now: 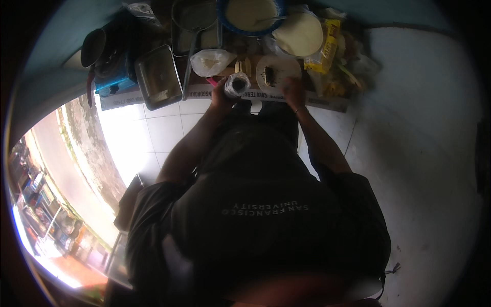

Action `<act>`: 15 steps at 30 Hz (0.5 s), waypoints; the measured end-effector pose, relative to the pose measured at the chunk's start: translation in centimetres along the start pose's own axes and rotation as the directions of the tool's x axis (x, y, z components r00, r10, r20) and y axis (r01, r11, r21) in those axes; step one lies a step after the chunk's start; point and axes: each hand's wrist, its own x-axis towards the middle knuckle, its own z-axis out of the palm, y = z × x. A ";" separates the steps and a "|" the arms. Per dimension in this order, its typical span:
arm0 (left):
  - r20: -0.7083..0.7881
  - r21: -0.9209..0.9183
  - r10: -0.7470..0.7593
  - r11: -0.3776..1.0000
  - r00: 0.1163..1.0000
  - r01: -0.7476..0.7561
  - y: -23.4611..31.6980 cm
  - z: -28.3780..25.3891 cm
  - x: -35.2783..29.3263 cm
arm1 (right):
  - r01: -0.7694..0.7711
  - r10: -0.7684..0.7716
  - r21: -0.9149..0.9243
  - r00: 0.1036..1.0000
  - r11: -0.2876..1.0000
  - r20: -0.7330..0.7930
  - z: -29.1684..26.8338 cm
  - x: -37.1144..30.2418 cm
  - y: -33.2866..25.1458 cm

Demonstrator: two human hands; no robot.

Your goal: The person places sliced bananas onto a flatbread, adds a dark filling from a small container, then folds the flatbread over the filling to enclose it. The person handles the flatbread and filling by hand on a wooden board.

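Note:
My left hand (222, 98) is closed around a clear plastic bag (237, 75) whose open mouth shows dark contents. A small pinkish-red piece (211, 81) sticks out beside that hand. To the right, a round pale wrapper (280, 63) lies on the table with a strip of dark, crumbly filling (269, 75) across it and loose crumbs around. My right hand (294, 94) is at the wrapper's near right edge; its fingers are blurred and partly hidden. Between the bag and the wrapper lie pale yellow folded pieces (243, 66).
Behind are a blue basin (221, 20) of pale batter, a stack of round wrappers (297, 35), a yellow packet (330, 45) and a white plastic bag (210, 62). Metal trays (148, 97), a long-handled pan (190, 66) and a dark pot (93, 48) stand left. A wall (424, 128) borders the right.

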 end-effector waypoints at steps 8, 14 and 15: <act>0.017 0.313 0.080 0.946 0.997 -0.081 1.5 0.0 -0.6 | 0.032 -0.040 0.085 0.994 0.996 0.101 0.6 0.9 -1.2; -0.014 0.201 0.072 0.977 0.997 -0.068 1.8 0.3 -0.5 | -0.064 0.045 0.229 0.995 0.971 0.087 0.9 2.2 -3.1; -0.014 -0.079 -0.037 0.996 0.999 0.036 2.1 0.8 -0.5 | -0.171 0.142 0.246 0.981 0.954 0.134 0.5 2.5 -3.9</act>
